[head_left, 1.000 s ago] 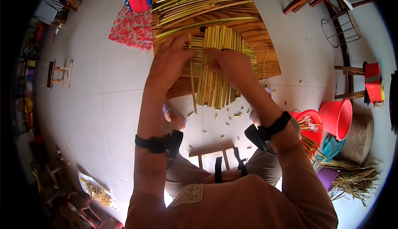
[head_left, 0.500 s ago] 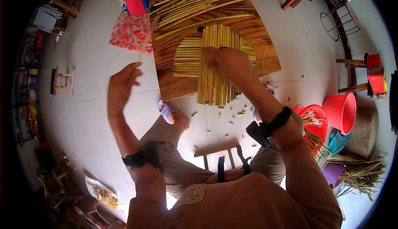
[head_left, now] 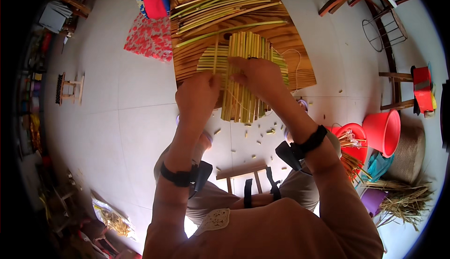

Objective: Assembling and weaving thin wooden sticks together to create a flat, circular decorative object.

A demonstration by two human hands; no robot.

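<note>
A panel of yellow-green plant stalks lies on a wooden chair seat. Its upright stalks cross over a layer of sideways ones, and a thin string trails off to the right. My right hand rests on the upright stalks, fingers bent around their upper middle; what the fingertips pinch is hidden. Just left of the panel, my left hand is closed on a single stalk, which points away from me over the sideways layer.
Several loose stalks lie across the far part of the seat. Cut bits are scattered on the floor. At right stand red buckets, a woven basket and a straw bundle. A patterned cloth hangs at the far left.
My left hand has come right and inward with its stalk, from beside the seat to the panel's left edge. The right hand has stayed on the panel.
</note>
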